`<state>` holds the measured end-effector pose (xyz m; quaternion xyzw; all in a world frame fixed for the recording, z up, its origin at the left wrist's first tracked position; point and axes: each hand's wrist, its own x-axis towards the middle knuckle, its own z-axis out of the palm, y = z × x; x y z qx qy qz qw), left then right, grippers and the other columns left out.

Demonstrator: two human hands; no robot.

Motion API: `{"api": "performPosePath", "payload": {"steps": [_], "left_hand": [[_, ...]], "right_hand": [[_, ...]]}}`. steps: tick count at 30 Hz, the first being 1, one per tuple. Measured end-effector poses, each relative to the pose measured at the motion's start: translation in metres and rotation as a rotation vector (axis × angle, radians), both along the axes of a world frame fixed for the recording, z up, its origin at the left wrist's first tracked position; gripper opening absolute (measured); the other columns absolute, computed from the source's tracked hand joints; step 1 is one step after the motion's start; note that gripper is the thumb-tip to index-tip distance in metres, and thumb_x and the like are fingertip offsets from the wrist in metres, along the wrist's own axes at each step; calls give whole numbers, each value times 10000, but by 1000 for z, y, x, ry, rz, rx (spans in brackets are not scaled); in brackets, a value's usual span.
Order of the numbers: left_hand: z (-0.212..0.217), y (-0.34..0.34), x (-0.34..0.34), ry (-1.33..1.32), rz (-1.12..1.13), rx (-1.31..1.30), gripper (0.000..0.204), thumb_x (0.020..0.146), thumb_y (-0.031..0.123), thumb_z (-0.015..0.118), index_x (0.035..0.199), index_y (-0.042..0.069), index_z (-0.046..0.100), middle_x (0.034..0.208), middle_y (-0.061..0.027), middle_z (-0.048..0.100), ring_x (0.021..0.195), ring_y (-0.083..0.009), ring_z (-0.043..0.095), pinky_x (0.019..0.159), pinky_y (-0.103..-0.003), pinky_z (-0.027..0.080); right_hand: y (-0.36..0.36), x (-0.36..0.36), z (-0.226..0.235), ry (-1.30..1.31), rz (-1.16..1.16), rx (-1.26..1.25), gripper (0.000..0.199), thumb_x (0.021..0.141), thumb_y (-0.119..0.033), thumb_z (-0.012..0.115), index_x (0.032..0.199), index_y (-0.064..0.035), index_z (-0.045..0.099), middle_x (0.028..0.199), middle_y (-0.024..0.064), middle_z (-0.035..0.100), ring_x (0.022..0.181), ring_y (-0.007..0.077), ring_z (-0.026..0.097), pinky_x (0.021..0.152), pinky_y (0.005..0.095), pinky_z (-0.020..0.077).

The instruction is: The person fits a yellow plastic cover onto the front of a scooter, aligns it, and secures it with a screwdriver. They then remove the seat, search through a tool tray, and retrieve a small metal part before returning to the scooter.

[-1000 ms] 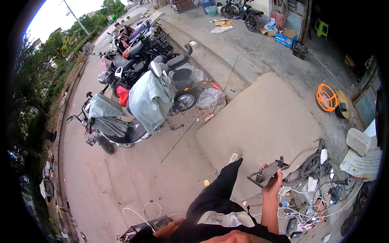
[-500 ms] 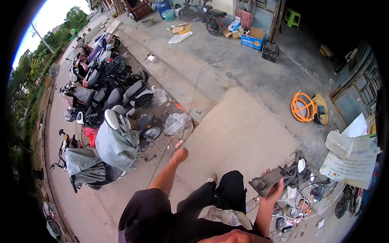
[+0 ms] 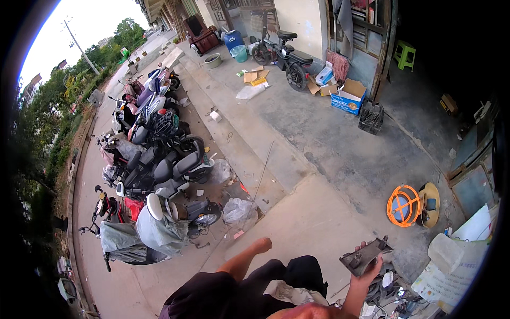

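Note:
My right hand (image 3: 370,274) grips a dirty dark grey plastic part (image 3: 363,257), a shallow tray-like panel with raised edges, its fingers wrapped round the far and right sides. What kind of part it is, I cannot tell. Below and beside it lies a heap of cables and scraps (image 3: 383,284), partly out of view. My left hand (image 3: 261,245) is closed in a loose fist over the concrete, near a clear plastic bag (image 3: 239,210). Whether anything is inside that fist is hidden.
Several parked scooters (image 3: 159,159) crowd the left, one under a grey cover (image 3: 162,234). An orange round frame (image 3: 402,206) and a yellow dish-shaped thing (image 3: 429,204) lie at right. A blue carton (image 3: 348,97) and black electric bike (image 3: 289,58) stand farther back. Printed sheets (image 3: 451,271) lie lower right.
The view has tilted up and shifted, so the surroundings sit lower and further right. My right hand still holds the grey plastic part, now turned slightly. My left hand stays closed.

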<state>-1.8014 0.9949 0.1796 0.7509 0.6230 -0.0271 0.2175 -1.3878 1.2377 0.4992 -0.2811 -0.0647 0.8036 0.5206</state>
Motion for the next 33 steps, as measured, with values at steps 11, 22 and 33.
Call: {"api": "performPosePath", "payload": {"steps": [11, 22, 33], "left_hand": [[128, -56, 6, -211, 1043, -767, 195, 886, 124, 638, 932, 32, 804, 910, -193, 773, 852, -363, 750, 760, -481, 594], [120, 411, -136, -299, 118, -226, 163, 957, 168, 647, 981, 63, 770, 938, -180, 766, 869, -285, 738, 774, -411, 571], [269, 989, -76, -629, 380, -15, 262, 998, 195, 630, 1115, -17, 729, 850, -57, 693, 797, -147, 612, 757, -310, 508]], "right_hand": [[252, -108, 68, 116, 49, 2, 574, 1051, -445, 585, 1465, -48, 568, 1389, 240, 648, 1195, 418, 683, 977, 563, 609], [467, -75, 169, 240, -72, 187, 704, 1042, -538, 505, 1542, -44, 494, 1455, 233, 617, 1101, 335, 706, 854, 460, 636], [572, 20, 152, 251, -433, 45, 693, 1073, -541, 456, 1505, -4, 530, 1350, 283, 654, 946, 326, 746, 788, 440, 659]]}}
